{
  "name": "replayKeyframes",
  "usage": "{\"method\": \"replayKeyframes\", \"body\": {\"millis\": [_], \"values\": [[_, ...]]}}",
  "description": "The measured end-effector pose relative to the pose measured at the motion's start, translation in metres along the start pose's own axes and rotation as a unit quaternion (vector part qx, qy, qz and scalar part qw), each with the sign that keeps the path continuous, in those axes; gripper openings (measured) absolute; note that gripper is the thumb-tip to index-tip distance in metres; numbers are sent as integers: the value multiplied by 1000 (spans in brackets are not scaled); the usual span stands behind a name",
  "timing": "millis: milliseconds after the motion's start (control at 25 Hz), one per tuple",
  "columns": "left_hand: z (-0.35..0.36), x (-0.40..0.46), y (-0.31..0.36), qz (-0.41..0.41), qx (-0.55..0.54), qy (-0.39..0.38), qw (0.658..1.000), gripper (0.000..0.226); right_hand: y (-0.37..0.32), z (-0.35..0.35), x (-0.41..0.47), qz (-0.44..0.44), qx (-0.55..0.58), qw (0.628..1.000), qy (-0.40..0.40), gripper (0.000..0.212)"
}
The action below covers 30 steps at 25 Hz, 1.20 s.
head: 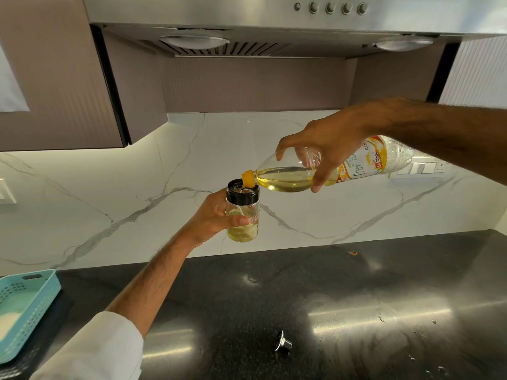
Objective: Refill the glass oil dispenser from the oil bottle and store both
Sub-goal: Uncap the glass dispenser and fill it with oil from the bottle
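Note:
My left hand (212, 215) grips the glass oil dispenser (243, 212) upright in the air above the counter; it has a black collar and yellow oil in its lower part. My right hand (326, 146) holds the clear plastic oil bottle (290, 175) tipped almost flat, its orange neck resting on the dispenser's open mouth. Yellow oil lies along the bottle's lower side. The dispenser's small metal and black stopper (282, 344) lies on the counter near me.
The black polished counter (356, 297) carries a few droplets at the right. A light blue plastic basket (24, 305) sits at the left edge. A marble backsplash (109, 187) and a steel range hood (274, 26) stand behind and above.

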<state>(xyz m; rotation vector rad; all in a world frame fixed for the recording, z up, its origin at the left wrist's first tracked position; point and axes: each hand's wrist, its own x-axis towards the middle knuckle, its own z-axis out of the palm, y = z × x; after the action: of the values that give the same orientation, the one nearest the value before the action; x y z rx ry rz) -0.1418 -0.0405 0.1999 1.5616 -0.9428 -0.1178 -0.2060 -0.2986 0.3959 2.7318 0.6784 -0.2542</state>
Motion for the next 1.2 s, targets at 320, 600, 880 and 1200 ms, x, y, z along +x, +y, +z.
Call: {"method": "replayKeyframes", "body": {"millis": [320,600,880,1200], "values": [[-1,1,-2,1,-1,1,1000,81,5,1,3,-5,4,1000,-4,88],[0,1,-2,1,4,2,1000,79,10,5,11,-9,-3,1000,16,91],[-2,2,-3,2,7,1,1000,80,13,14,10,55,3,997,50,92],[-2,3,-3,1,9,1,1000,79,18,9,16,-25,1,1000,18,90]]}}
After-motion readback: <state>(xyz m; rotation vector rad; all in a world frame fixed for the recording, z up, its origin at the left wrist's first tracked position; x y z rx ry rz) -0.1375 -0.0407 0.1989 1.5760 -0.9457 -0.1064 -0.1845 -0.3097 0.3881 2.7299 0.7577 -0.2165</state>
